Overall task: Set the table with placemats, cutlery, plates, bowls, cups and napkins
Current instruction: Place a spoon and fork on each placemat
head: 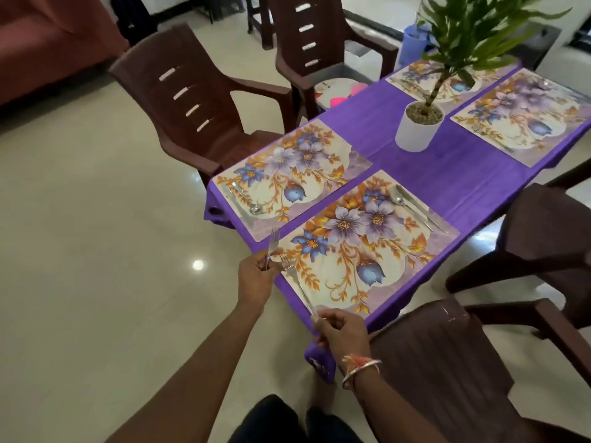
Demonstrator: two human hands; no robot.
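Head camera showed the cutlery step under way. The left hand (pixel 256 279) held a spare fork (pixel 274 243) upright, fingers curled round its handle, just off the edge of the worktop (pixel 463 187). The right hand (pixel 340 334) pinched the handle end of a second fork (pixel 295 282) stretched along the left side of the near placemat (pixel 367 244). Next, I judged, it needed letting go straight, and the spare carrying to another setting.
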